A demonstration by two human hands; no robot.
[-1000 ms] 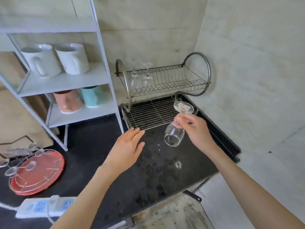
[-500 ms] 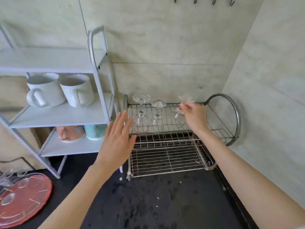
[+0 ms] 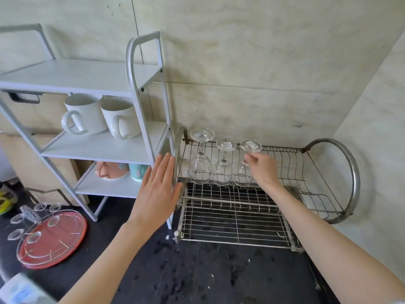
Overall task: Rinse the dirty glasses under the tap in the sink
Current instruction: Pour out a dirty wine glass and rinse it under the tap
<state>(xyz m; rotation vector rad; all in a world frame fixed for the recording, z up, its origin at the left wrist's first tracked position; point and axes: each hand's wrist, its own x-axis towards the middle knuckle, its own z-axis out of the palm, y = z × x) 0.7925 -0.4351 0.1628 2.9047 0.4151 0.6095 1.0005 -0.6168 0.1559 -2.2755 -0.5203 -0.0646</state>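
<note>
Rack holds 3 inverted glasses; right hand pinches 1, left hand spread.

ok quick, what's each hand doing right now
left hand: open, flat, holding nothing
right hand: fingers closed on the stem of the rightmost glass in the rack

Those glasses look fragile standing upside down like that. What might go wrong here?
The right hand pinches the stem of the third glass, which stands close beside the middle glass on the wire rack. A careless release might knock them together or tip one. The rims rest on thin wires, so footing looks unsteady. The left hand hovers open near the rack's end hoop and could bump it.
</note>
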